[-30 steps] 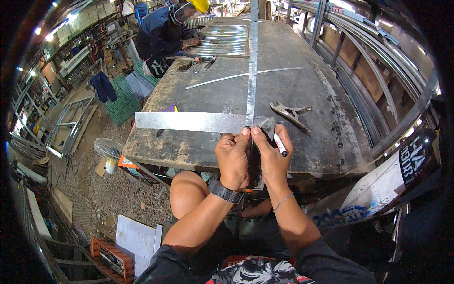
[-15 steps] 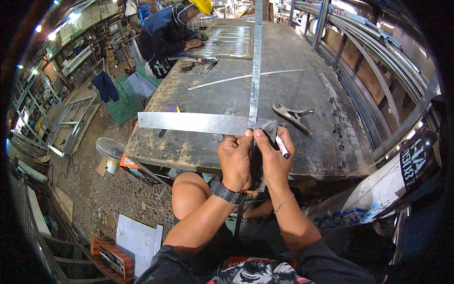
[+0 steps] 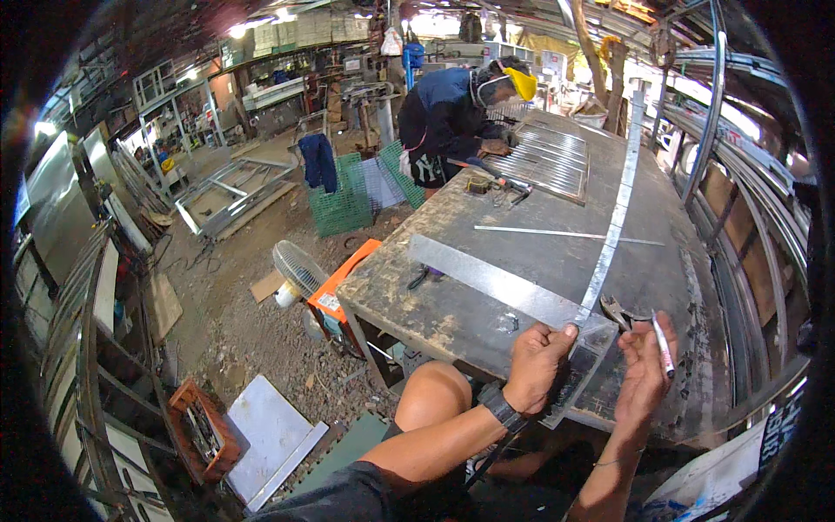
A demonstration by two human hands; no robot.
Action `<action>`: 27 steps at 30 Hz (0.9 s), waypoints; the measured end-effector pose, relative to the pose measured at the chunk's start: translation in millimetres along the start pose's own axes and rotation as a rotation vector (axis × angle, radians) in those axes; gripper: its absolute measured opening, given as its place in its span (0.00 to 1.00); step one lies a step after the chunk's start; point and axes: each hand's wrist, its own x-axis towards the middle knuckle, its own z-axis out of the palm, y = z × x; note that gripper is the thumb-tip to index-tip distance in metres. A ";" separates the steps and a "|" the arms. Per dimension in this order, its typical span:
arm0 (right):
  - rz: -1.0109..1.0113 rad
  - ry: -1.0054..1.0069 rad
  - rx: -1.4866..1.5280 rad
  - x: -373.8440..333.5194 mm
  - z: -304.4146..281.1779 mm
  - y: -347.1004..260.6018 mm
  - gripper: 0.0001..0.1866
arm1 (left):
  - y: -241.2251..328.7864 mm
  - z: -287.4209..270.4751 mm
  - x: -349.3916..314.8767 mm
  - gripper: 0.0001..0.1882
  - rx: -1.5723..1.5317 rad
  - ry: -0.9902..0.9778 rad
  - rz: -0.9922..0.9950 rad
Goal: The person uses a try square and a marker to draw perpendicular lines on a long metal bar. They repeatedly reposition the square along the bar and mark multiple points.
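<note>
While the left hand [image 3: 536,364] pinches a metal strip [image 3: 612,233] — long, flat, shiny — the right hand [image 3: 642,381] clasps a white marker [image 3: 664,345].

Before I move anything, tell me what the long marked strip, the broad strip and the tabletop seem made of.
Long marked strip: likely thin metal, dull silver, reflecting light along its length. Broad strip: probably sheet metal, smooth grey with a bright sheen. Tabletop: perhaps wood with a worn dark surface, judging by tan scuffs.
</note>
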 end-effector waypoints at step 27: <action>0.352 -0.238 0.234 26.5 20.7 -15.3 0.14 | 15.1 -5.0 -1.6 0.13 -0.167 -0.190 0.075</action>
